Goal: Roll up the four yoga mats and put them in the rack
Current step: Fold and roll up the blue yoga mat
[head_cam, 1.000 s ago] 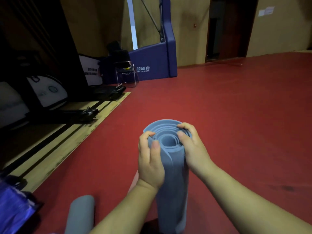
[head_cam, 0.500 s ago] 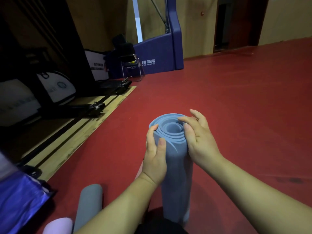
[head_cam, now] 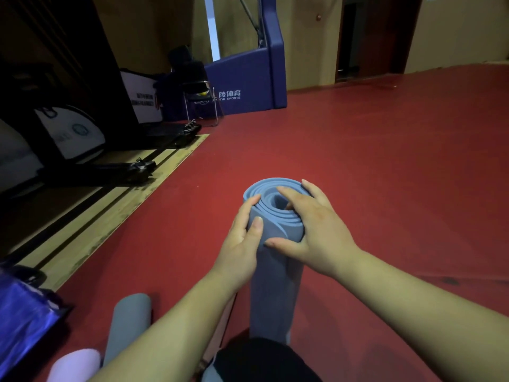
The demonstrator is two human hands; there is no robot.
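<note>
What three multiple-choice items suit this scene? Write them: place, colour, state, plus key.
1. Where does the grey mat lie?
A) on the floor, left of the blue mat
B) atop the blue mat
C) in a rack
2. What colour is the floor?
A) green
B) red
C) white
3. How is the blue mat?
A) spread flat
B) rolled, held upright
C) folded
Key: 1A, it lies on the floor at lower left; 2B, red all around; 3B, left hand and right hand grip its coiled top.

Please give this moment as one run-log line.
blue yoga mat: rolled, upright | left hand: grips side | right hand: holds top
</note>
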